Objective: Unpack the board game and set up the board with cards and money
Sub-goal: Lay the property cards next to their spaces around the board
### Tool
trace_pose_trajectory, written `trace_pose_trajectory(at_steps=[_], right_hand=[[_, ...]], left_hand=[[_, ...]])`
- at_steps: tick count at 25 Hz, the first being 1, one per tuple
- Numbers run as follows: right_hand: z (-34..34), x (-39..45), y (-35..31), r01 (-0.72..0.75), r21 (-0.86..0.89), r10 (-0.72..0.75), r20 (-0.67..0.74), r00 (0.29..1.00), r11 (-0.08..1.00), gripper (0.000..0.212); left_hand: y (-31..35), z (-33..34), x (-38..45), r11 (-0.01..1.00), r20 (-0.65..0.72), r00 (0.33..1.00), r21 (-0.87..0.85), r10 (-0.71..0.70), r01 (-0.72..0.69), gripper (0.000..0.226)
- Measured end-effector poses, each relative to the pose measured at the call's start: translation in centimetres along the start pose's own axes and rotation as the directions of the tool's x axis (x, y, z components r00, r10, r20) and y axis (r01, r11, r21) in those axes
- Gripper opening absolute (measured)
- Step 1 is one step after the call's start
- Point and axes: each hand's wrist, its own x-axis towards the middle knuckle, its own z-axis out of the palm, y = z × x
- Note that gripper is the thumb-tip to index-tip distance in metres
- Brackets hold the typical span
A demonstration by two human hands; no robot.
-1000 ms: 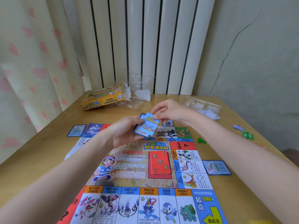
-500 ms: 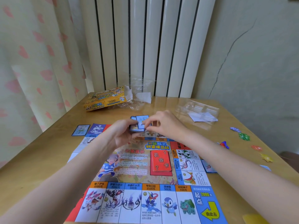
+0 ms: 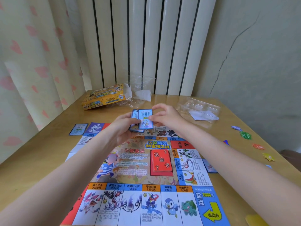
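Your left hand grips the card stack above the board, while your right hand pinches the top card, apparently to deal it out.

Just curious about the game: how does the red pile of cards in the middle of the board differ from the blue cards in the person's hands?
The red pile lies flat on the board, squared up; the blue cards are held above it, fanned. Red shows question marks; blue shows a creature picture. Both are rectangular game cards.
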Motion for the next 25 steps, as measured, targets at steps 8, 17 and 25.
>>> trace_pose_trajectory(at_steps=[8,17,25], right_hand=[[0.8,2.3,-1.1,0.034,0.115,-0.026,-0.070,0.997,0.993,0.043],[-2.5,-2.7,-1.0,-0.052,0.158,0.043,0.062,0.997,0.986,0.017],[-2.1,-11.8,0.4,-0.040,-0.006,0.040,0.027,0.999,0.999,0.019]], left_hand=[[2.1,-0.1,1.8,0.977,-0.061,0.989,0.175,0.133,-0.120,0.030],[0.3,0.0,-2.5,0.989,0.101,0.995,0.145,0.028,-0.042,0.025],[-2.6,2.5,-10.4,0.964,0.124,0.992,0.264,-0.023,-0.010,0.019]])
